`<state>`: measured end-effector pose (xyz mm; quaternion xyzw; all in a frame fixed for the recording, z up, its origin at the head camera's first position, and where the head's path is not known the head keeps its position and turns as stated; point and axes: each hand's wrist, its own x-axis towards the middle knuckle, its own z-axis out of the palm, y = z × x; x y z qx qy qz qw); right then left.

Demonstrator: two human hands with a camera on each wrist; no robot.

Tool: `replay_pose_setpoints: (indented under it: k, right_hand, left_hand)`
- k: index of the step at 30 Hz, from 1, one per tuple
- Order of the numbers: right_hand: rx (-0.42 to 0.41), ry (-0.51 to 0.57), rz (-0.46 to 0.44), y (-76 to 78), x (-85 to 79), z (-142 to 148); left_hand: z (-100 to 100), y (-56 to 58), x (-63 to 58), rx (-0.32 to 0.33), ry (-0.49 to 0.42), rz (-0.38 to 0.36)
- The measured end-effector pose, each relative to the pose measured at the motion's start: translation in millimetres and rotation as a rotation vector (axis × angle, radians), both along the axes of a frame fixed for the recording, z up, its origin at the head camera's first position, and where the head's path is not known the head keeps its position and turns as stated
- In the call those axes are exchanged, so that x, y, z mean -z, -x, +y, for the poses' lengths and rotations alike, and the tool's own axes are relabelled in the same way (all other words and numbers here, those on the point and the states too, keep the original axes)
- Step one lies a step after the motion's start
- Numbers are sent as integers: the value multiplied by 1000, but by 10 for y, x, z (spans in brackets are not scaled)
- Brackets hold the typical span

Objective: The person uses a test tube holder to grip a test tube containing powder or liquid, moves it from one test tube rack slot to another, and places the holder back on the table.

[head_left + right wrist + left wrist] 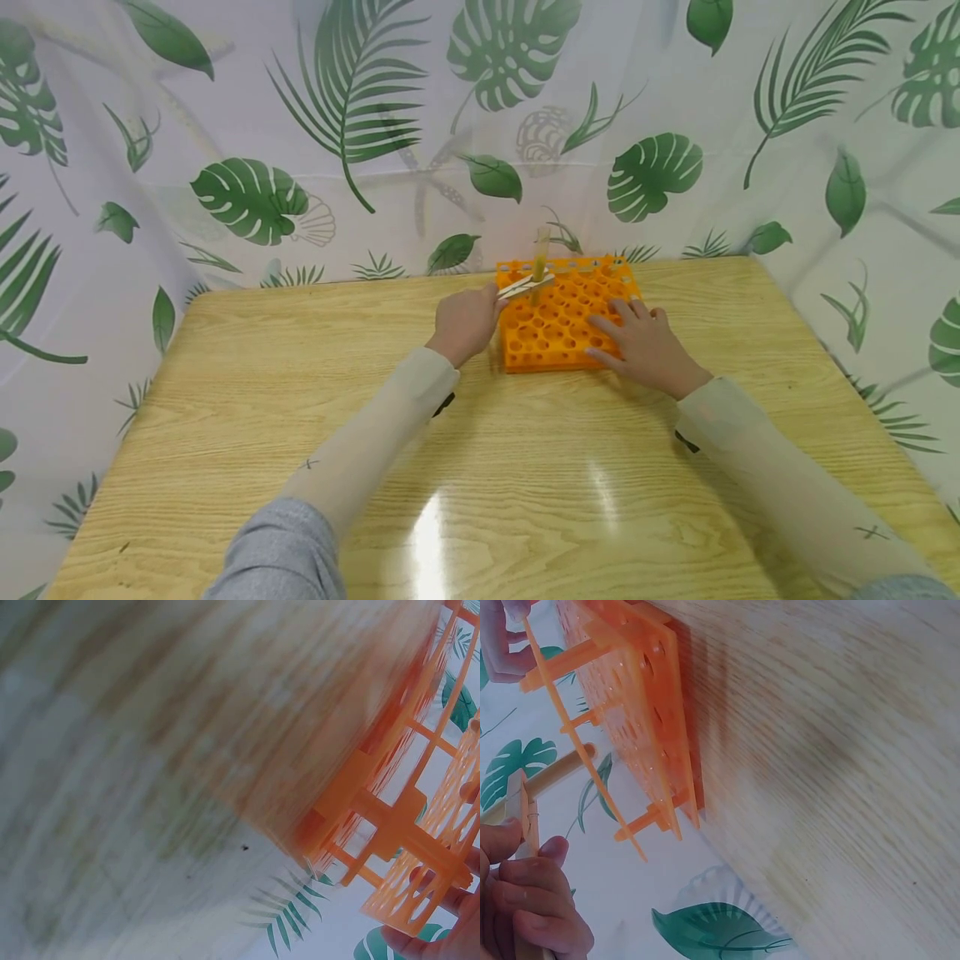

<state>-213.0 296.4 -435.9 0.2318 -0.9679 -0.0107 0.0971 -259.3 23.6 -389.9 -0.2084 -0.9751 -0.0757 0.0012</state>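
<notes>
My left hand (467,323) grips a wooden test tube clamp (517,288) by its handle. The clamp's jaws hold a test tube (542,254) with yellowish contents, roughly upright over the left part of an orange test tube rack (558,336). In the left wrist view, the tube's lower end (589,751) is right at the rack's top plate. Fingers spread, my right hand (647,343) rests on the rack's right side. Only its fingertips and part of the palm show in the right wrist view, at the perforated top plate (409,907).
The rack stands near the back edge of a wood-grain table (315,367). Right behind that edge hangs a white cloth (405,225) printed with green leaves, which also runs along both sides. Light glares on the tabletop toward the front.
</notes>
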Motion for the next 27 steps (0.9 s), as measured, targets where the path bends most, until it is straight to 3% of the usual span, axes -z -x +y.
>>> replay_pose_setpoints:
  k: [27]
  right_hand:
    - [1,7,-11,4,-5,1]
  left_hand:
    - [-17,-36,-119,17,-55,58]
